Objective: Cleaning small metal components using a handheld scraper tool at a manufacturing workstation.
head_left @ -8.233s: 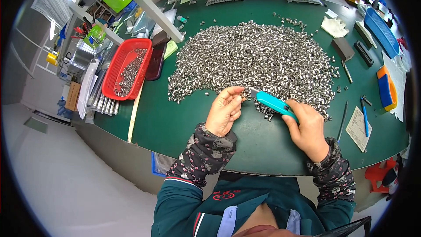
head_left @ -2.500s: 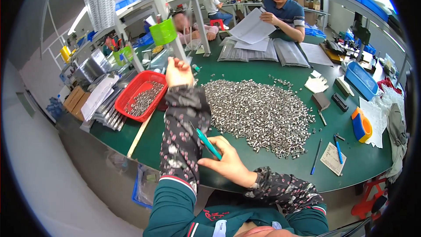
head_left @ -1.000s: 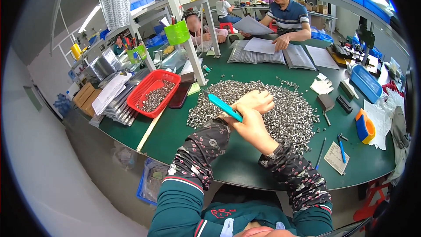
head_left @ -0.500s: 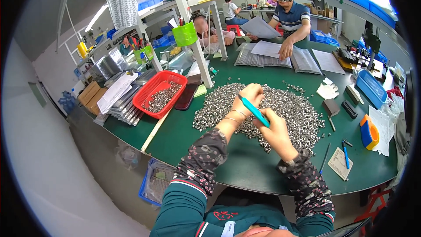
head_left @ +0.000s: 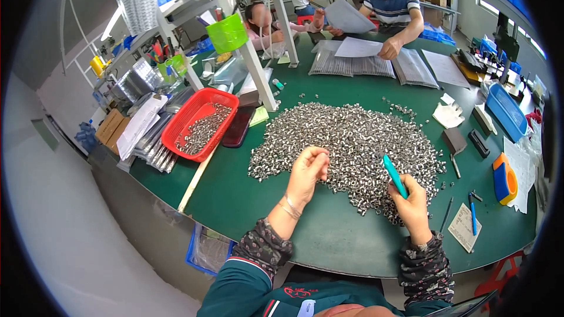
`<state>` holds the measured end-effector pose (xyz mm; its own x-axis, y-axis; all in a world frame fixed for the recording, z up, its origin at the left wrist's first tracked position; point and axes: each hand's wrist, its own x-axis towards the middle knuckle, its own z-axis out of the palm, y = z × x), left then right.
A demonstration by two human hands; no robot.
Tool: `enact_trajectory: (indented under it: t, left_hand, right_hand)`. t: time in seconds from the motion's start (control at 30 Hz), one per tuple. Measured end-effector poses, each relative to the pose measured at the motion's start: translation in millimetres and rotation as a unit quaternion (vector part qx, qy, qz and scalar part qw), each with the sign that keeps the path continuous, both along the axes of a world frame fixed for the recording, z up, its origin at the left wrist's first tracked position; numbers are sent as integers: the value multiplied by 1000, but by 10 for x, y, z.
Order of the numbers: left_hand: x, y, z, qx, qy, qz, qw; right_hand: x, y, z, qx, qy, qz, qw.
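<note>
A broad heap of small silvery metal rings (head_left: 364, 141) covers the middle of the green table. My right hand (head_left: 413, 201) grips a turquoise pen-shaped tool (head_left: 395, 176) above the heap's right front part. The tool's upper end points up and away to the left; its lower end is hidden in my fingers. At the heap's left front edge is my left hand (head_left: 306, 177), fingers curled and pressed together. Whatever it holds, if anything, is too small to make out. A red plastic basket (head_left: 170, 135) at the left holds more of the rings.
A dark phone-like slab (head_left: 239, 126) lies beside the basket. To the right are an orange-and-blue tape dispenser (head_left: 504, 181), a blue pen (head_left: 473, 214) on a paper slip, and a blue tray (head_left: 505, 111). Across the table a person handles papers (head_left: 358, 47) over plastic-wrapped stacks. A white shelf post (head_left: 258, 76) rises at the left.
My hands, close together over the heap before, have separated. The left came back toward its front left edge; the right moved right with the turquoise tool. The view shifted slightly.
</note>
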<state>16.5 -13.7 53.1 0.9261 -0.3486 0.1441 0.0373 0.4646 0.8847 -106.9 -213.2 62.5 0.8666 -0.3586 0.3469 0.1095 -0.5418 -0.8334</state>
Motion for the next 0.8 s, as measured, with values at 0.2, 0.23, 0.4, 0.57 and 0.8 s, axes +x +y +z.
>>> enact_trajectory:
  t: [0.2,0.23,0.4,0.57,0.8]
  left_hand:
    - [-41,51,-31,-87,14,-32,996]
    - [-40,56,-29,-88,17,-35,995]
    - [-32,94,-46,-93,39,-27,995]
    - [19,116,-81,-108,48,-36,992]
    - [6,128,-75,-94,47,-42,994]
  right_hand:
    - [-36,98,64,41,59,49,996]
    - [-49,101,59,62,60,63,994]
    - [-90,112,112,75,61,90,991]
    - [-97,141,61,48,42,101,993]
    - [-93,180,33,9,33,89,995]
